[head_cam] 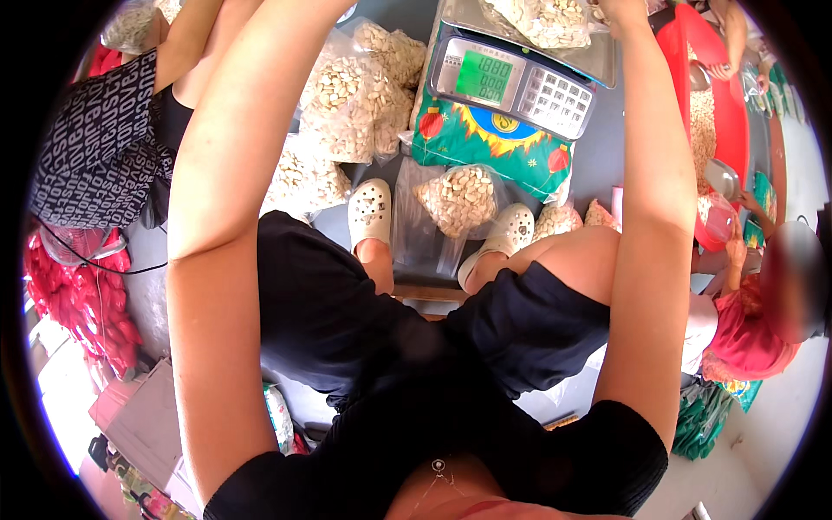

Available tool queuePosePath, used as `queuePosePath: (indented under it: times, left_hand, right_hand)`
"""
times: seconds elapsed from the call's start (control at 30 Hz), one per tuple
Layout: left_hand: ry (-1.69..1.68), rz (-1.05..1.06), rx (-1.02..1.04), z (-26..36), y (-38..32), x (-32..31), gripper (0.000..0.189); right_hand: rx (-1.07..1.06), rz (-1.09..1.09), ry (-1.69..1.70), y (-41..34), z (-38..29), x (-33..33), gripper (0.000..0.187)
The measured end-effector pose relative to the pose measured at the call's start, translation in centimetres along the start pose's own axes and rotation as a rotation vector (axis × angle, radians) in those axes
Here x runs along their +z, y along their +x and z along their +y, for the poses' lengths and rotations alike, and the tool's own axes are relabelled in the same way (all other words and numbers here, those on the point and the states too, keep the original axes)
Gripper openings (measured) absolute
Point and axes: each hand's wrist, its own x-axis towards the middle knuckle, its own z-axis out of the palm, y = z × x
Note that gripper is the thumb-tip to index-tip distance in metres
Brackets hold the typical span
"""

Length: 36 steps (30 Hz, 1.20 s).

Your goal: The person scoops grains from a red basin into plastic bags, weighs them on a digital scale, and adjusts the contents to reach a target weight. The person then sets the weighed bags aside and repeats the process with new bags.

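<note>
A clear plastic bag of pale, flat beans or seeds [549, 23] rests on the metal pan of a digital scale [513, 81], whose green display is lit. My right hand [621, 10] is cut off by the top edge, beside this bag; its grip is hidden. My left forearm reaches up past the frame, and the left hand is out of view. The scale stands over a green printed sack [494, 146]. Left of it lie several filled clear bags [344, 97]. Another filled bag [458, 198] sits between my shoes, by flat clear plastic bags [416, 224].
A large red tub [731, 123] of pale grains stands at right, with co-workers' hands [734, 244] near clear scoops or containers. Another person in patterned clothing [97, 143] is close at left. Beside that person are a fan [71, 244] and red plastic bags [97, 312].
</note>
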Motion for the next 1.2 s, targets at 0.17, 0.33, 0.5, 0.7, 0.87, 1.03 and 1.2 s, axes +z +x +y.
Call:
queuePosePath:
  times: [0.17,0.33,0.5,0.7,0.87,1.03,1.2]
  left_hand:
    - [0.113,-0.004,-0.063,-0.5,-0.2,-0.3,0.021]
    - [0.019,-0.168,0.014,-0.2,-0.3,3.6,0.019]
    - [-0.224,-1.111,-0.085,5.4,-5.9,12.6,0.033]
    - [0.173,-1.066,-0.150,6.2,-15.9,24.5,0.071]
    - [0.066,-1.035,-0.129,6.3,-18.6,30.3,0.027]
    - [0.055,-0.816,-0.101,5.8,-19.0,30.8,0.004]
    - [-0.069,-0.558,0.066,6.1,-17.8,26.9,0.006]
  right_hand:
    - [-0.140,-0.040,0.207,2.0,1.1,1.3,0.012]
    - [-0.086,-0.081,0.166,0.9,2.2,0.5,0.016]
    - [-0.179,0.003,0.143,2.8,5.2,1.1,0.028]
    - [-0.156,-0.024,0.120,1.5,3.1,2.4,0.035]
    - [-0.162,-0.024,0.148,1.3,3.0,1.6,0.036]
    - [-0.024,-0.074,0.224,-0.1,2.3,0.4,0.035]
    - [-0.085,-0.126,0.304,1.9,4.9,-0.9,0.028]
